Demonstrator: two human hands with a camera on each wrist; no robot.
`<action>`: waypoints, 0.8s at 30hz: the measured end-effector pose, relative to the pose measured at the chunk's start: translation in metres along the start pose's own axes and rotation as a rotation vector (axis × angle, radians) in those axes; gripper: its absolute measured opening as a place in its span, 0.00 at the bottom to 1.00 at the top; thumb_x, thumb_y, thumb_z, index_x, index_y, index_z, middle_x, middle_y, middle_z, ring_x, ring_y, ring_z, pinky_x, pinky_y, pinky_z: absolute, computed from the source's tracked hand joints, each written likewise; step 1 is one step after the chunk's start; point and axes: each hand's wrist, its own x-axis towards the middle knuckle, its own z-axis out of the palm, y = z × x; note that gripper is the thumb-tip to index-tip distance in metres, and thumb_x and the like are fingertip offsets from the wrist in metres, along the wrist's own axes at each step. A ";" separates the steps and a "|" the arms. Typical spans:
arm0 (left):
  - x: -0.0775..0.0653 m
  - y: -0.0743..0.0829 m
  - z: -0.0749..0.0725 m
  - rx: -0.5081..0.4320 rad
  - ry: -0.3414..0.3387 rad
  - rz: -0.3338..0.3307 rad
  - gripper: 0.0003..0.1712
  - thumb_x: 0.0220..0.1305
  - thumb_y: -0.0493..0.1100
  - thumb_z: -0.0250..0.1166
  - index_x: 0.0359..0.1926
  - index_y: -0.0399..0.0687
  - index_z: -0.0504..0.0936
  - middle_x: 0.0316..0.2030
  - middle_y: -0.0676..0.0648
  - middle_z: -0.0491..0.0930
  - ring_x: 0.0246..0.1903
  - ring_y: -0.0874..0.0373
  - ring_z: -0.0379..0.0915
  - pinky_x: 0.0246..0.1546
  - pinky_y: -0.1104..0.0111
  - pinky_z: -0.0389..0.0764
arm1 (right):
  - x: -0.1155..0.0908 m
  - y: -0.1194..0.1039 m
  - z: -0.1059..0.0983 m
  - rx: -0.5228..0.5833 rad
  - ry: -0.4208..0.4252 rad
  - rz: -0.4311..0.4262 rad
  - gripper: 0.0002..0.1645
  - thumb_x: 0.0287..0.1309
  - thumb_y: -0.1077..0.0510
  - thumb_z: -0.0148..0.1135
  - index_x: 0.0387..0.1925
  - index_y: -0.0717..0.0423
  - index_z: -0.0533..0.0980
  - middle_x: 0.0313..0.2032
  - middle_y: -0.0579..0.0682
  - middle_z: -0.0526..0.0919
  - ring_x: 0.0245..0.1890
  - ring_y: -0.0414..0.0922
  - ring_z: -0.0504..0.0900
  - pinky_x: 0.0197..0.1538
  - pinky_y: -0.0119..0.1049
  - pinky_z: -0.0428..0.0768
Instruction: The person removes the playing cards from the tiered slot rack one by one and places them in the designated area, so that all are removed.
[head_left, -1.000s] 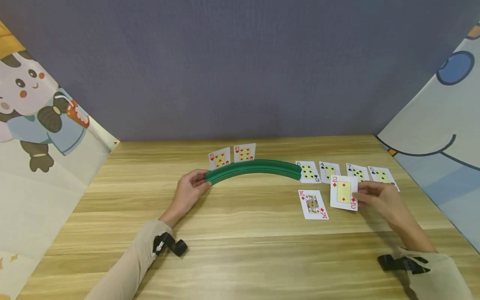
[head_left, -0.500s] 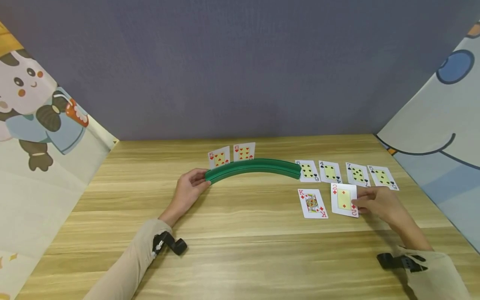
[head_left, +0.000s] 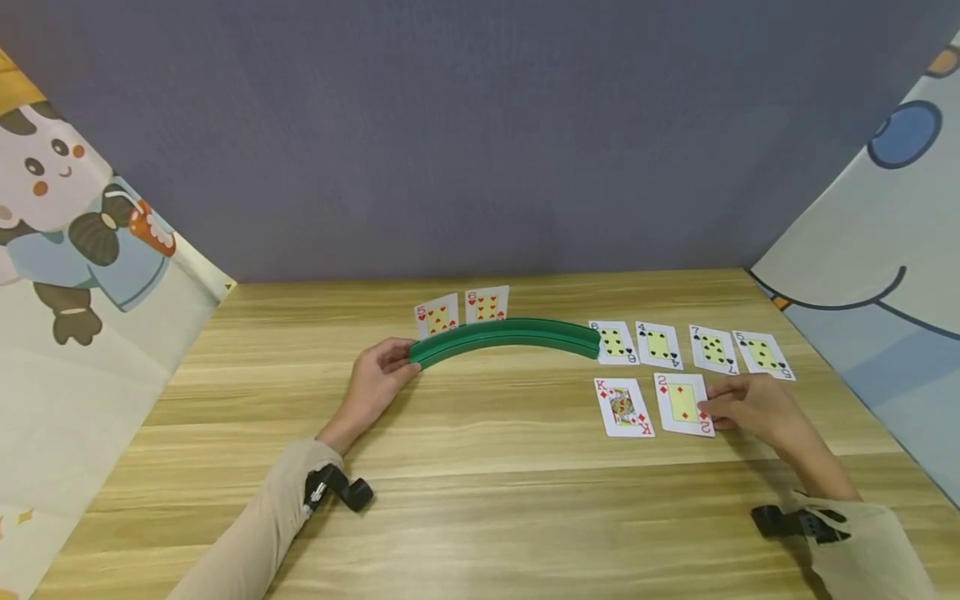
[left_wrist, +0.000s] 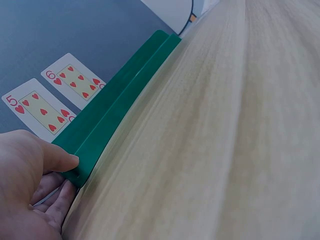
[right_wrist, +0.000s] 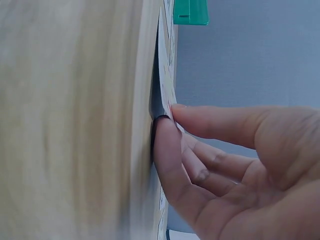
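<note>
A curved green card holder (head_left: 502, 333) arcs across the table, and my left hand (head_left: 377, 379) grips its left end, thumb on the front face in the left wrist view. The five of hearts (head_left: 437, 315) and six of hearts (head_left: 487, 303) stand upright in its slot, lower edges hidden. My right hand (head_left: 761, 410) pinches the two of diamonds (head_left: 682, 403) by its right edge between thumb and index finger. In the right wrist view that card (right_wrist: 166, 82) is tilted, its held edge lifted off the table. Left of it the king of diamonds (head_left: 624, 407) lies face up.
Behind the diamonds lies a row of spades: the six (head_left: 617, 343), partly covered by the holder's right end, the four (head_left: 659, 345), the seven (head_left: 713, 348) and the five (head_left: 763, 354). A grey panel (head_left: 480, 150) rises at the table's back edge, with printed panels at both sides.
My right hand has come down and toward me with the two of diamonds, bringing it beside the king and uncovering the four and seven of spades. The left hand and holder stay put.
</note>
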 end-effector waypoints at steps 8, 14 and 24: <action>-0.001 0.002 0.000 -0.003 0.000 -0.008 0.20 0.61 0.30 0.68 0.55 0.33 0.79 0.52 0.33 0.80 0.52 0.43 0.79 0.52 0.71 0.83 | 0.000 0.001 0.001 -0.031 0.009 -0.003 0.20 0.57 0.61 0.70 0.43 0.76 0.77 0.29 0.55 0.88 0.25 0.45 0.85 0.28 0.33 0.86; -0.001 0.000 0.000 0.002 0.004 -0.010 0.20 0.61 0.29 0.68 0.55 0.33 0.79 0.52 0.34 0.80 0.52 0.43 0.79 0.52 0.71 0.83 | -0.001 0.000 0.001 -0.043 -0.006 -0.005 0.20 0.56 0.63 0.71 0.44 0.76 0.77 0.29 0.54 0.87 0.25 0.45 0.85 0.28 0.34 0.86; -0.002 0.000 0.000 -0.003 0.004 0.011 0.20 0.62 0.30 0.68 0.55 0.32 0.79 0.52 0.33 0.80 0.52 0.42 0.79 0.52 0.71 0.83 | 0.000 -0.003 0.000 -0.128 -0.006 -0.006 0.22 0.56 0.62 0.70 0.46 0.75 0.76 0.30 0.54 0.86 0.25 0.45 0.84 0.27 0.34 0.85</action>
